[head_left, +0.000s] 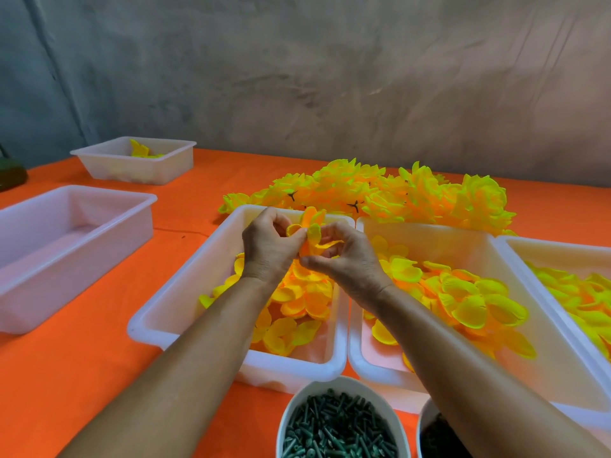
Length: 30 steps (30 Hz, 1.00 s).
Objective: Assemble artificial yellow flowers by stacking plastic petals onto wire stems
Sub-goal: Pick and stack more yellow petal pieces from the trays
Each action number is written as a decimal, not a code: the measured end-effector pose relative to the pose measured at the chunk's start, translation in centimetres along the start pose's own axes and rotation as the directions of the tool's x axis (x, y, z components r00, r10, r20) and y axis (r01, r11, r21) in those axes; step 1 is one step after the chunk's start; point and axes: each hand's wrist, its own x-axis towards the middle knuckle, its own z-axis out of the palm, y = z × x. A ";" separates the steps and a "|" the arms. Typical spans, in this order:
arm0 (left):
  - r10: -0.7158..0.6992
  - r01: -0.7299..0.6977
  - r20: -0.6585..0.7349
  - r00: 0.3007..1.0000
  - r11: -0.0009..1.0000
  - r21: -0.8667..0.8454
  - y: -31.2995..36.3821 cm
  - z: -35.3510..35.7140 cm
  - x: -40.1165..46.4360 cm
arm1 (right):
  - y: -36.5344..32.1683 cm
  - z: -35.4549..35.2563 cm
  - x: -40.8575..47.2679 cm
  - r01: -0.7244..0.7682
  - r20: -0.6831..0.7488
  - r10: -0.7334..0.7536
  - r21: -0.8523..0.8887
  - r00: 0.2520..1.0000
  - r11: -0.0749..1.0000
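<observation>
A half-built flower of yellow-orange plastic petals is held in the air between both hands, above the far end of the middle white plastic bin. The left hand has its fingers curled round the petals from the left, and the right hand pinches them from the right and below with thumb and fingertips. The wire stem itself is hidden inside the fingers, so how many layers are on cannot be told.

The step in hand looks like seating a petal layer down onto the stem — the flower is still small and loose compared with the finished ones, so several layers likely remain. The next move probably calls for one hand keeping its hold on the stem while the other reaches down for another piece.

Loose yellow petals fill the bin directly under the hands, and larger ones lie in the white bin just to the right. A heap of finished yellow flowers lies on the orange table cover beyond the bins — well within reach. At the near edge stands a white bowl of dark green plastic pegs.
</observation>
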 end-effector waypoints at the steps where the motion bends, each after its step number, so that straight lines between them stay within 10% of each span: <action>1: -0.024 0.024 0.014 1.000 0.999 -0.035 0.0 0.0 0.1 | 0.0 0.1 0.0 0.017 -0.015 -0.017 -0.017 1.000 1.000; 10: -0.091 0.152 0.274 0.957 0.965 -0.212 0.0 -0.1 -0.4 | 0.4 -0.4 0.1 0.060 -0.106 -0.040 0.198 0.994 0.978; 30: -0.389 0.389 -0.019 0.921 0.921 0.013 0.4 1.6 0.0 | 0.4 -0.2 -0.1 0.055 -0.165 -0.008 0.281 0.986 0.958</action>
